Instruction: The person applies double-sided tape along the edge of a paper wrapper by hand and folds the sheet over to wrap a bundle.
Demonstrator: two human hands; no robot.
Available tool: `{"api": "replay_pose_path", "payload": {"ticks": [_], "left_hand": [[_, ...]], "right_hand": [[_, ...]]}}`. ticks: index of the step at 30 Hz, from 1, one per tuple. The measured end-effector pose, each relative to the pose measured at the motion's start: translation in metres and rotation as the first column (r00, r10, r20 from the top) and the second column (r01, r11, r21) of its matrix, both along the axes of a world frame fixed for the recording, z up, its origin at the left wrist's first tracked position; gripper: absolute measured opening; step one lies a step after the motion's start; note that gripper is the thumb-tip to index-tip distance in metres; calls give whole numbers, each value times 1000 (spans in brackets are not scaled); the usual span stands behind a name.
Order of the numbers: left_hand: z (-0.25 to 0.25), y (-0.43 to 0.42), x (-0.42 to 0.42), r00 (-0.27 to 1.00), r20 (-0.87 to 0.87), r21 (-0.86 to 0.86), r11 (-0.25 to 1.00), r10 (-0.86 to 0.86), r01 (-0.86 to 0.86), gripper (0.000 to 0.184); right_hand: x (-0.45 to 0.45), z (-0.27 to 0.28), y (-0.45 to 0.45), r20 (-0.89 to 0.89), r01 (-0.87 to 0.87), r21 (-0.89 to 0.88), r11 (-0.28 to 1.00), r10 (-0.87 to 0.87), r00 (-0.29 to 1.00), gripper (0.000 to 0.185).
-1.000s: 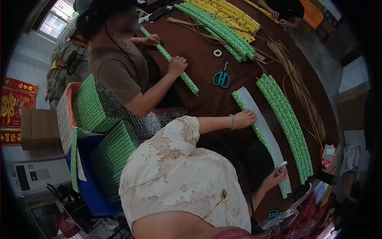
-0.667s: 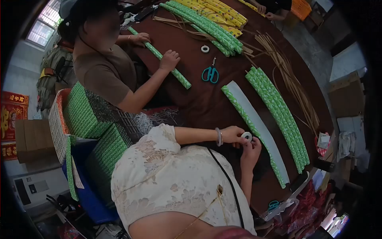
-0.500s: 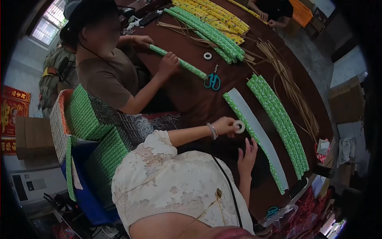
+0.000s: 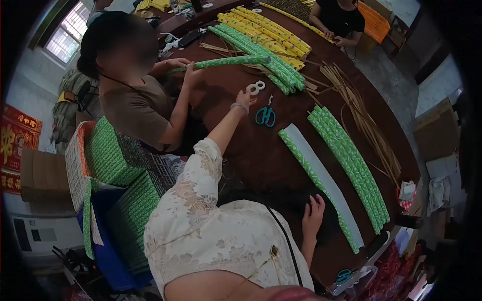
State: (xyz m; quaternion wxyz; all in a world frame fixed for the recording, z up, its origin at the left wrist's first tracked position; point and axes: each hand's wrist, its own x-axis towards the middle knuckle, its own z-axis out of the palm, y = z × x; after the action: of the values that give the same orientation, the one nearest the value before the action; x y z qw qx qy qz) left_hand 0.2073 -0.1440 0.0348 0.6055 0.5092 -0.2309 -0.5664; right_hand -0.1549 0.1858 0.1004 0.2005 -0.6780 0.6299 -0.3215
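Observation:
My left hand [image 4: 244,99] reaches out over the brown table with its fingers at a white roll of tape [image 4: 253,90]. A second white tape roll [image 4: 260,85] lies right beside it. Just right of that hand are teal-handled scissors [image 4: 265,116]. My right hand [image 4: 313,213] is held open near the table's edge, its fingers apart and nothing in them. Close to it lies a long strip of green patterned paper [image 4: 321,173], white side up, with its near edge rolled or folded over. Beyond the strip sits a bundle of green wrapped rods [image 4: 349,165].
A co-worker [image 4: 138,100] on the left handles a green wrapped tube [image 4: 221,62]. Green rolls [image 4: 271,62] and yellow rolls [image 4: 271,32] lie further back, near long brown strips [image 4: 364,115]. Another person [image 4: 341,22] sits across. Crates of green pieces [image 4: 113,150] stand at left.
My left hand has carried the tape roll from beside the paper strip across to the other roll. My right hand stays near the strip. The co-worker's green tube has swung away and up.

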Motion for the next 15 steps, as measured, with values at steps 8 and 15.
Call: {"api": "replay_pose_path", "payload": {"ticks": [8,15], "left_hand": [[1,97,-106,492,869,-179,959,49,219,47],[19,176,-185,430,889,-269,579,-159,770,32]], "right_hand": [[-14,9,9,11,71,23,997,-71,997,25],[-86,8,19,-97,273,-51,961,-277,956,23]]}}
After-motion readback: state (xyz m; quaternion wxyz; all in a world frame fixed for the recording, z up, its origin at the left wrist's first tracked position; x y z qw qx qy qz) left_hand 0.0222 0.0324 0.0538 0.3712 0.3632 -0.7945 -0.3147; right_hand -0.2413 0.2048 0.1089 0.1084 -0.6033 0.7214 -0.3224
